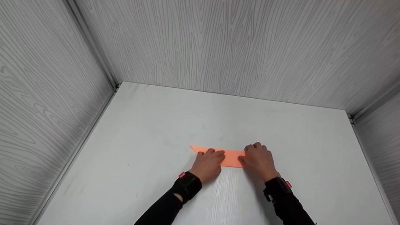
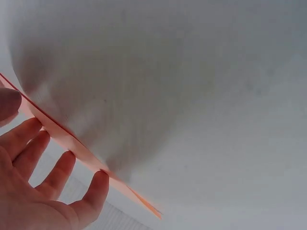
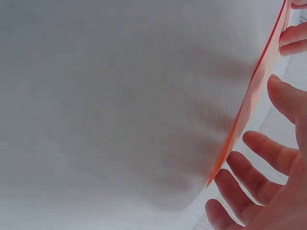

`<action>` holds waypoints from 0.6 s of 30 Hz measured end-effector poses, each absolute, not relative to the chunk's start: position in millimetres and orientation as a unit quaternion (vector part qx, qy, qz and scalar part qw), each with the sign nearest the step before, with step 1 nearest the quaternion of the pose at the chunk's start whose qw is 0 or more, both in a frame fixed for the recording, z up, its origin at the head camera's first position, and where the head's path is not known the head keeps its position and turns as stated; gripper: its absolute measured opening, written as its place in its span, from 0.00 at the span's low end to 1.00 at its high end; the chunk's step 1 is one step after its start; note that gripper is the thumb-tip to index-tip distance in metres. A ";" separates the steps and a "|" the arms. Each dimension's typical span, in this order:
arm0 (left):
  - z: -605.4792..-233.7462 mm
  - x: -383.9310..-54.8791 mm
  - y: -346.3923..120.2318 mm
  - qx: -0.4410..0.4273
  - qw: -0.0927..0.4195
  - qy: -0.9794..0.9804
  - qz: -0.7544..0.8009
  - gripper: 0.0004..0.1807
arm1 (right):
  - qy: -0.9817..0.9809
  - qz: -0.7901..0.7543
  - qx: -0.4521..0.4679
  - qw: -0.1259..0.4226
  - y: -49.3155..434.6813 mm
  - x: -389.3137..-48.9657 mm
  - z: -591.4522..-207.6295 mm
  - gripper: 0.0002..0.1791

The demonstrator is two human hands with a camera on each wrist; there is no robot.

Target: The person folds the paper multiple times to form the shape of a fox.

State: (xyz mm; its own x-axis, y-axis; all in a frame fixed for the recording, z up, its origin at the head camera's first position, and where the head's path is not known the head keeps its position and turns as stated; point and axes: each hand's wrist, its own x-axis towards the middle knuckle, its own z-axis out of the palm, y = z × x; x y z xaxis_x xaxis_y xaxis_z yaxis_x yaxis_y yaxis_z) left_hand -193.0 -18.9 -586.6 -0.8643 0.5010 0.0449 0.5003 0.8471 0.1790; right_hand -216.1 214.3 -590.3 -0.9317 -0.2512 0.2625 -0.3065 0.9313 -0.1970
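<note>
A strip of folded orange paper (image 1: 231, 158) lies flat on the white table, its left end tapering to a slanted point. My left hand (image 1: 208, 164) rests over the strip's left part, with spread fingertips pressing on it. In the left wrist view, those fingertips line up along the paper (image 2: 88, 155), and its layers part slightly near the pointed end. At the right end, my right hand (image 1: 260, 161) touches the strip with the thumb on top and the fingers by the far corner. The right wrist view shows loosely bent, spread fingers (image 3: 259, 179) beside the paper's edge.
The white tabletop (image 1: 153, 124) extends around the paper on all sides. Grey wood-grain panels stand at the back (image 1: 205, 42), the left (image 1: 20, 119) and the right (image 1: 389, 115). Black bands (image 1: 187, 185) with small red tags circle both wrists, below dark sleeves.
</note>
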 end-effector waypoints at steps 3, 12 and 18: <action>-583.9 -193.0 -20.6 0.271 0.007 0.959 0.085 0.21 | -0.978 0.118 0.136 0.107 215.6 -216.9 -587.3 0.18; -579.4 -192.8 -20.3 0.279 0.023 0.957 0.074 0.21 | -0.979 0.175 0.089 0.047 225.0 -216.6 -575.2 0.17; -577.1 -192.3 -21.7 0.273 0.030 0.958 0.084 0.22 | -0.945 0.325 0.042 -0.021 242.0 -217.5 -571.7 0.13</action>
State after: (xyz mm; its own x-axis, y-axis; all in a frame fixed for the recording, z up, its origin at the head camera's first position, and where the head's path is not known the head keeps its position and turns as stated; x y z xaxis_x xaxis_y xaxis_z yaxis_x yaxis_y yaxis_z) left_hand -192.3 -21.7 -577.1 -0.8487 0.5288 -0.0114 0.5186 0.8362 0.1782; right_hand -217.5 242.0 -571.7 -0.9956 -0.0927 -0.0131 -0.0651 0.7859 -0.6150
